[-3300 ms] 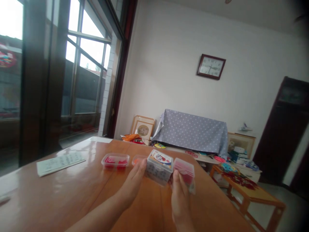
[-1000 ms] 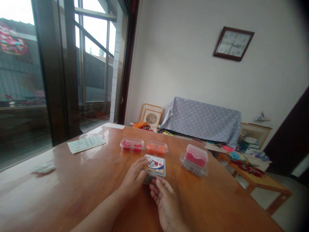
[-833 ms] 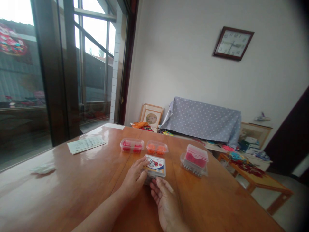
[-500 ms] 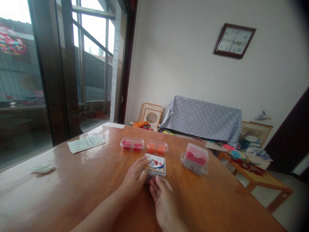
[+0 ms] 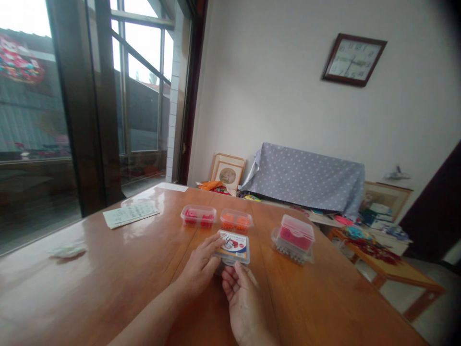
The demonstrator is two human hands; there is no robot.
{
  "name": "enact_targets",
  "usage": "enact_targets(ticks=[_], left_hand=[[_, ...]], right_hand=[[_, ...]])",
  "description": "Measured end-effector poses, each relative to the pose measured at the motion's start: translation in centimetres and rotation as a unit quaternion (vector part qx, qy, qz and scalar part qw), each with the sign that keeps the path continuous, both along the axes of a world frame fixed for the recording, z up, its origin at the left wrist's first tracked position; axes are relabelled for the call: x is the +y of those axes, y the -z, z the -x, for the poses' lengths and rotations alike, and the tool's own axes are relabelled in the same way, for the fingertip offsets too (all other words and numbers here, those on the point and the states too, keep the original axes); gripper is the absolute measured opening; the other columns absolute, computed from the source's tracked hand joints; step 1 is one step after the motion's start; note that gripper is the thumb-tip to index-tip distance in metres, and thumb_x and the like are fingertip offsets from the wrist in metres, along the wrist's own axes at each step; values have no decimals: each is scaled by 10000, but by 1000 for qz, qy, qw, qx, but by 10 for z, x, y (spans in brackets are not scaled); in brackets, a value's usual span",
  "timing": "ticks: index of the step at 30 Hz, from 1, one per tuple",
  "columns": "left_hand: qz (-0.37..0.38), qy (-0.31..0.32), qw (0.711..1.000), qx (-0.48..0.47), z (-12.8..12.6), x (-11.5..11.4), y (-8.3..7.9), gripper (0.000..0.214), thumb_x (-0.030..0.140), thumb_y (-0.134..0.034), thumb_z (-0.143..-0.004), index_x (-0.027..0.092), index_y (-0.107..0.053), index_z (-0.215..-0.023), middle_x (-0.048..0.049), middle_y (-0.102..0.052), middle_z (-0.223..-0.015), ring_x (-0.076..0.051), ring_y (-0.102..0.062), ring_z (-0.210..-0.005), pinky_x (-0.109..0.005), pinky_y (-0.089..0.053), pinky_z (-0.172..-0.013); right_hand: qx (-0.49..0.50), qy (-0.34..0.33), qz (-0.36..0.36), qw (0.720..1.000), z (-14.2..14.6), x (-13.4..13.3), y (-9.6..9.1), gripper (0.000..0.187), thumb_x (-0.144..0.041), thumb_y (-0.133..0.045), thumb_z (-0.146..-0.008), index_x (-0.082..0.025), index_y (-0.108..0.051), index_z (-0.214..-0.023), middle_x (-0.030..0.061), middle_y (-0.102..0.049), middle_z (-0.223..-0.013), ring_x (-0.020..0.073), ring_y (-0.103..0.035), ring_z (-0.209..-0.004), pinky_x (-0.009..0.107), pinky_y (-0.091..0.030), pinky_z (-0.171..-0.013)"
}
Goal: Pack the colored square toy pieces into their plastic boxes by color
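Note:
A small clear plastic box with a printed label on its lid (image 5: 233, 246) rests on the wooden table (image 5: 108, 278). My left hand (image 5: 200, 264) curls around its left side and grips it. My right hand (image 5: 243, 300) pinches the box's near edge with fingertips. Behind it stand a clear tub of red pieces (image 5: 198, 216) and a clear tub of orange pieces (image 5: 236, 220). To the right sits a clear box with a pink tub (image 5: 293, 238) stacked on it.
A printed paper sheet (image 5: 131, 213) lies at the table's far left, a crumpled wrapper (image 5: 67, 250) nearer. Beyond the table: a cloth-covered sofa (image 5: 306, 178), framed pictures, a cluttered low table (image 5: 382, 264). Windows run along the left.
The labelled box came down from the air onto the table. My right hand let go of the pink-topped box, which now stands at the right. Over the last second both hands barely moved.

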State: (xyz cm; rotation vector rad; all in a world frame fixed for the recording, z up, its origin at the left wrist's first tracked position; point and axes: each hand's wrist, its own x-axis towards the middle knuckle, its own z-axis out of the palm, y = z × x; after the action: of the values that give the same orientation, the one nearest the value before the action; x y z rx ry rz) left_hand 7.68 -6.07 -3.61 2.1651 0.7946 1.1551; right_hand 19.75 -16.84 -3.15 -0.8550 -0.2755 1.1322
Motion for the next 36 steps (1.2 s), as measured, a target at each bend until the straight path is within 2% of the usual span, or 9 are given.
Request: enact_targets(ticks=[4,11,15,17,21,24,28,33,36], left_hand=[[-37,-11,999,16,-1,-1,0,641,77,-574,-780,247,-562,-1398,-99,-477,-1544,-279,-455,-1428,-493,-372,-1198],[-36,-20,998,-39,0,1,-7,526,237,-643,-874,230,-547,-1391,-131,-515,-1483,-290,-488,-1388,-493,-404,-1164],[48,-49,994,-88,-3,6,-6,430,362,-628,-924,228,-593,-1331,-107,-648,-1323,-265,-636,-1186,-444,-507,-1021],[104,-38,987,-114,-6,8,-5,416,406,-618,-934,204,-615,-1297,-109,-691,-1261,-255,-675,-1093,-403,-539,-933],[174,2,973,-153,-10,10,-8,497,475,-635,-916,170,-593,-1306,-134,-692,-1261,-260,-685,-1054,-377,-552,-864],[205,5,965,-164,-7,9,-12,633,511,-671,-887,173,-507,-1397,-174,-611,-1379,-309,-613,-1226,-443,-521,-965],[245,57,957,-144,4,12,-14,950,516,-797,-777,232,-329,-1553,-197,-388,-1591,-372,-341,-1491,-551,-365,-1150],[294,146,938,-110,12,17,-9,1335,461,-912,-651,292,-30,-1639,-175,-92,-1708,-375,-125,-1570,-561,-184,-1245],[294,183,934,-86,12,18,-6,1435,412,-940,-617,276,59,-1637,-183,-98,-1707,-374,-116,-1571,-562,-79,-1263]], right_hand=[[-39,-15,26,999,-2,-5,-3,422,-550,-755,-802,-174,-660,-969,42,-729,-791,151,-668,-688,243,-511,-618],[-226,80,1,971,-42,-7,-12,286,-484,-657,-875,-201,-625,-850,-52,-578,-691,99,-508,-585,209,-402,-537],[-402,78,-14,912,-75,1,-22,335,-382,-667,-860,-229,-656,-1157,31,-696,-1092,188,-636,-1022,279,-499,-844],[-502,34,-34,863,-85,8,-26,536,-291,-697,-803,-267,-604,-1331,52,-612,-1382,237,-531,-1303,356,-434,-1058],[-609,-2,-68,790,-92,25,-33,509,-271,-701,-792,-276,-673,-1301,65,-556,-1483,281,-470,-1392,440,-332,-1181],[-570,-2,-84,817,-91,39,-37,333,-393,-636,-886,-238,-747,-1158,93,-684,-1307,282,-610,-1235,436,-453,-1080],[-481,6,-88,872,-93,51,-36,417,-509,-654,-887,-216,-724,-1175,88,-756,-1153,272,-688,-1086,402,-532,-960],[-375,-13,-99,922,-102,55,-36,440,-565,-695,-860,-223,-709,-1136,61,-758,-1125,254,-693,-1067,390,-540,-958],[-298,-7,-102,949,-109,57,-39,433,-565,-732,-837,-230,-698,-1109,51,-738,-1151,251,-667,-1124,394,-554,-963]])
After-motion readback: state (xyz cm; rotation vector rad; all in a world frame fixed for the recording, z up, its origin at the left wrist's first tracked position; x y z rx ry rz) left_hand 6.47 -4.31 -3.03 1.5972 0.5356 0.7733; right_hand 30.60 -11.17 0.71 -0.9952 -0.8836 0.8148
